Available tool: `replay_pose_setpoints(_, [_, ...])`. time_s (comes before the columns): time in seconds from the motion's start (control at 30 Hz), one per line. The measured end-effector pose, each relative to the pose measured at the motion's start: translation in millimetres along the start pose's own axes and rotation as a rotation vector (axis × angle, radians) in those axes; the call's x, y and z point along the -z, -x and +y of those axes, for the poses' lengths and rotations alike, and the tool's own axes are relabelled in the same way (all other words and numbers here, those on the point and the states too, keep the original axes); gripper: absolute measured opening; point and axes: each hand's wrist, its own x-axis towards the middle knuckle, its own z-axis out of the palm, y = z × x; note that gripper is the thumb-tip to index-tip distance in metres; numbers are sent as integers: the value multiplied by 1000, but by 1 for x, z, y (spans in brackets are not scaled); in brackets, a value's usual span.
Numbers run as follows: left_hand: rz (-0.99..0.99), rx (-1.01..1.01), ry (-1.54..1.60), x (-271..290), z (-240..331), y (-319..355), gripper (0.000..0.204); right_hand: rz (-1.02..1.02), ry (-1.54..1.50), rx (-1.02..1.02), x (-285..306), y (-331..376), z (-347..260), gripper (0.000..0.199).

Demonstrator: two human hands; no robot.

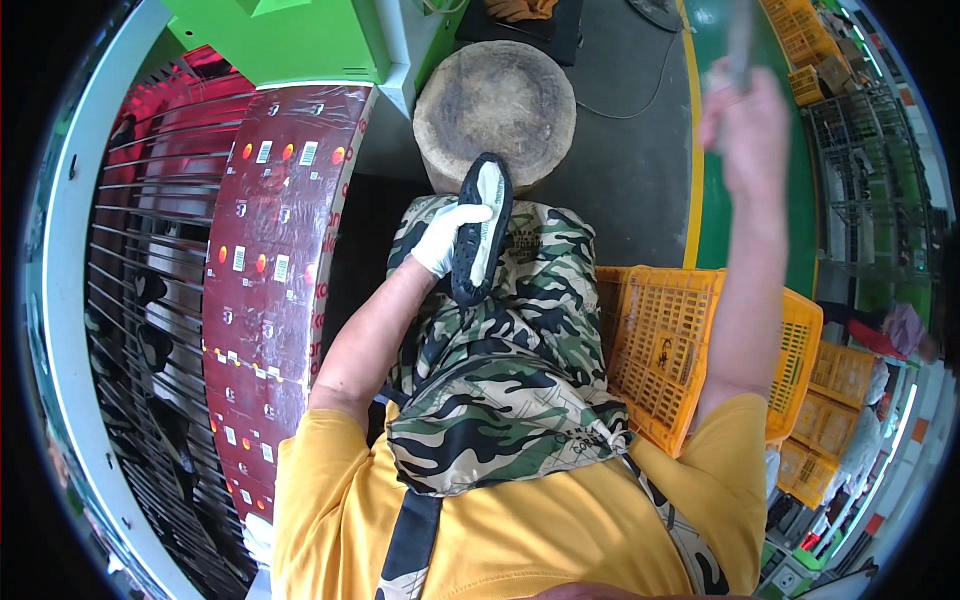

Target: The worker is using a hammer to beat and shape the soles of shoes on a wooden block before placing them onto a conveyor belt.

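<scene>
My left hand [445, 237], in a white glove, is closed around the middle of a black shoe upper [485, 255] with a white strip along its upward-facing bottom. The shoe upper stands lengthwise over my lap, its far end against the near edge of a round wooden block [497, 105]. Raised high at the far right, my bare right hand [748, 125] is wrapped round a grey stick-like tool [741, 45]. Motion blurs both, and the tool's head lies outside the picture. A camouflage apron [510, 430] covers my lap.
Beside my right thigh stands an orange plastic crate [665, 350]. Dark red cartons [285, 250] line the left, next to a metal bar rack [150, 330] with black pieces. A green machine [285, 45] is at far left. Another person [890, 330] is at the far right.
</scene>
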Motion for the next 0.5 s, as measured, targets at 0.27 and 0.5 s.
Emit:
replay_pose_setpoints(0.27, [-7, -11, -30, -8, 8, 3, 32, -69, 147, -5, -83, 86, 115, 18])
replay_pose_setpoints(0.5, [-18, 17, 8, 6, -3, 2, 29, -91, -57, 66, -13, 13, -9, 17])
